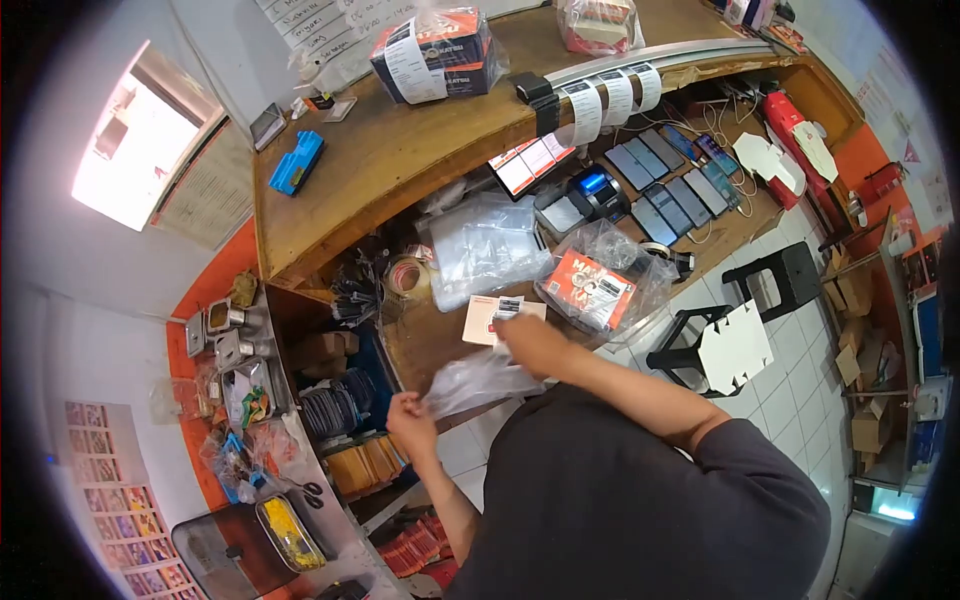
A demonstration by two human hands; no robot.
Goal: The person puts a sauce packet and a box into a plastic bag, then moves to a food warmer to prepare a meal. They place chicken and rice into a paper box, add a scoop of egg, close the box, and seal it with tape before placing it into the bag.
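My left hand (412, 422) pinches one edge of a clear plastic bag (468, 385), which hangs crumpled at the desk's front edge. The bag stretches across toward my right forearm. At a small pale box (480, 318) with a printed black-and-white label, my right hand (532, 342) is curled with its fingertips over the label; I cannot tell what is between them. Just right of the box sits an orange printed package (588, 290) in clear plastic wrap. Behind them lies a stack of clear plastic bags (480, 250).
A tape roll (408, 277) lies left on the desk. A label printer (600, 192) and several phones (660, 212) with cables are at the right. Wrapped boxes (440, 55) and a blue tape dispenser (297, 162) rest on the upper counter. Black stools (770, 280) stand on the tiled floor.
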